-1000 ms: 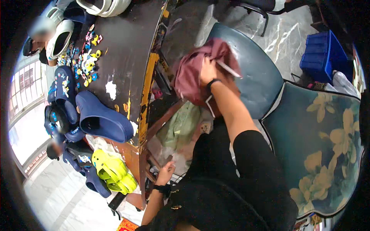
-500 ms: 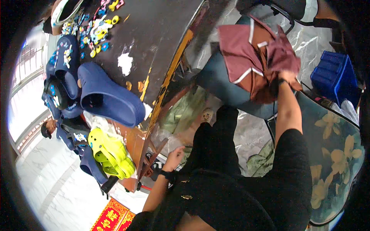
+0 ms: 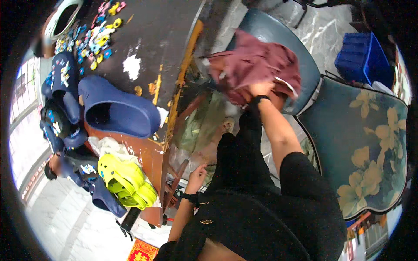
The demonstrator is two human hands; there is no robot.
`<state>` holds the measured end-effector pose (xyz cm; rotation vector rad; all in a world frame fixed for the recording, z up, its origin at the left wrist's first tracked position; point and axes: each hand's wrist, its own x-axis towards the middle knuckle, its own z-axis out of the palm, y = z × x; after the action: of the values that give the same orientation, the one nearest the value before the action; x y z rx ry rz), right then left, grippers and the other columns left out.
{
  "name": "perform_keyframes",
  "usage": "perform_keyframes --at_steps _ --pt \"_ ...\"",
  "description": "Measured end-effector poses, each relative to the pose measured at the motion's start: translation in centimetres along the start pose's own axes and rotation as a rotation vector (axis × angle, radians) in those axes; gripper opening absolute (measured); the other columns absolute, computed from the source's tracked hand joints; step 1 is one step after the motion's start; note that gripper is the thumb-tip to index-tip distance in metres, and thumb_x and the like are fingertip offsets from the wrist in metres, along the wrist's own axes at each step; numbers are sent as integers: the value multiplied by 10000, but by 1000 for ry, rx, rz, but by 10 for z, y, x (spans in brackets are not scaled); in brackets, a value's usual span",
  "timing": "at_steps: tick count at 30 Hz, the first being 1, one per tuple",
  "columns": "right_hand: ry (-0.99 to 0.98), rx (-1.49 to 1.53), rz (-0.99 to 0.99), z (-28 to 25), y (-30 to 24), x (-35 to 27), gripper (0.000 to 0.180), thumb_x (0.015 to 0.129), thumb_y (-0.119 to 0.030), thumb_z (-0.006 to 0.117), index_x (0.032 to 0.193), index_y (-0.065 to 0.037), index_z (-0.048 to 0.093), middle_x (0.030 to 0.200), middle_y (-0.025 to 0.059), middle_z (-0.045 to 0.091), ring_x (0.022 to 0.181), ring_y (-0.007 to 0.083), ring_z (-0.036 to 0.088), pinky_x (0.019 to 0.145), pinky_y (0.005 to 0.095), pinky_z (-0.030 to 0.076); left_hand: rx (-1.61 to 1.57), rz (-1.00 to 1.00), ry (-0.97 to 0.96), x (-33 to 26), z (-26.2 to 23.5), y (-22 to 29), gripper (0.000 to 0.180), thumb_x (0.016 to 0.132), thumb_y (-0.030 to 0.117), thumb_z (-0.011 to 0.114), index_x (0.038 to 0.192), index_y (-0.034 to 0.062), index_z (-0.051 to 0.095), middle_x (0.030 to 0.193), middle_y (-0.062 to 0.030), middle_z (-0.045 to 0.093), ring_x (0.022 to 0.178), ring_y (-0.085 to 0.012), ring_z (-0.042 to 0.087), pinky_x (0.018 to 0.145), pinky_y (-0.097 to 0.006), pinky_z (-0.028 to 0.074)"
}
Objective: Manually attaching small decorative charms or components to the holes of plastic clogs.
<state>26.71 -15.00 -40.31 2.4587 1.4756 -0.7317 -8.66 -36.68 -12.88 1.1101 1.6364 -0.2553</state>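
Note:
My right hand (image 3: 261,90) grips a bunched maroon cloth item with white trim (image 3: 265,61). Whether it is a garment or a bag is unclear. It spreads over the dark blue-green seat of a chair (image 3: 283,28), one corner blurred by motion near the table edge. My left hand (image 3: 198,179) hangs low beside the table, holding nothing, its fingers loosely bent and slightly apart. Left of my hands, a large navy clog (image 3: 122,106) rests on the worn dark table (image 3: 161,39), with lime-green clogs (image 3: 126,178) at its near corner.
Small colourful charms (image 3: 102,37) lie scattered at the table's far left, beside more navy clogs (image 3: 65,82). A flower-patterned chair seat (image 3: 348,130) stands at my right, with a blue bin (image 3: 361,56) behind it. Another person (image 3: 54,167) shows at the far left.
My right hand has carried the maroon cloth leftward over the chair seat, and the cloth has bunched up. My left hand stays about where it was. The view has shifted slightly.

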Motion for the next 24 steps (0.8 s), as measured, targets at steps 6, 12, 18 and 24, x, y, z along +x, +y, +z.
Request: perform_keyframes --at_steps 6,12,18,24 --pt "394 -356 -310 28 -41 10 321 862 -234 529 1025 -54 738 1129 156 640 1250 399 361 846 555 389 191 74 -167 21 -1 57 329 955 110 573 1274 28 571 986 -91 680 892 -160 648 808 -300 509" --pt "148 -69 -386 20 -32 -35 329 840 -212 528 1057 -36 702 1247 127 581 1174 335 409 800 429 425 -107 78 6 -6 -21 19 316 926 133 592 1223 25 590 911 -137 677 875 -238 669 784 -332 510" --pt "80 705 95 47 84 -101 521 875 -178 501 1312 103 455 1252 341 531 1131 480 519 909 531 444 231 73 55 -18 -36 10 334 882 101 577 1213 74 621 899 -145 704 838 -253 685 769 -341 521" --pt "200 585 851 123 279 -109 661 797 -226 654 1312 43 339 1185 348 577 1109 491 566 974 530 453 262 270 -129 7 -21 9 319 881 110 587 1194 65 631 901 -168 700 860 -281 692 777 -355 521"
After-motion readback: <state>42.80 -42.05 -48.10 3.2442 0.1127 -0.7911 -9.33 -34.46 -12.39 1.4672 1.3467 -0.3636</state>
